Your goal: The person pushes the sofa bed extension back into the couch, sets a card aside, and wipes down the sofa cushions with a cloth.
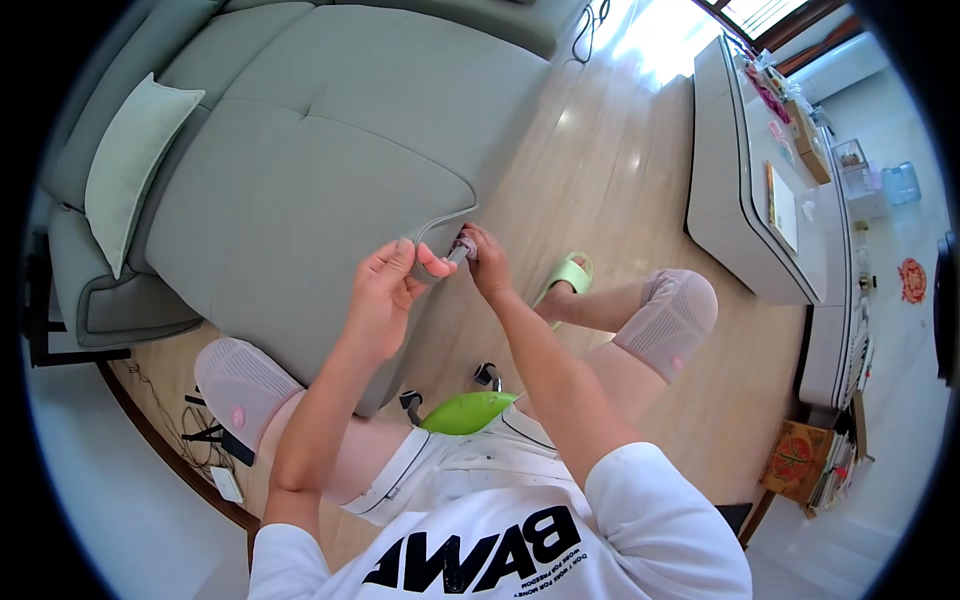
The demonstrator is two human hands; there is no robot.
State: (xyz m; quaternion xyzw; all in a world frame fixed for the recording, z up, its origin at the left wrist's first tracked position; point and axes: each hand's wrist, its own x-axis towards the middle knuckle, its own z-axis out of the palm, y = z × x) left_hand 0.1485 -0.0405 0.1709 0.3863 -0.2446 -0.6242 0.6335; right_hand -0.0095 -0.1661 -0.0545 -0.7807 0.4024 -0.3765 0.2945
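Grey fabric edge (438, 231), piped, lifts from the near corner of the grey sofa (330, 190), just in front of the person. The left hand (385, 290) pinches it between thumb and fingers; the right hand (487, 263) curls its fingers round a small shiny object (463, 248) right beside it, too small to identify. The white T-shirt (470, 510) carries bold black letters, "BAM" readable, with "DON'T WORK FOR MONEY WORK FOR FREEDOM" beneath. An orange box (797, 458) bears a red emblem.
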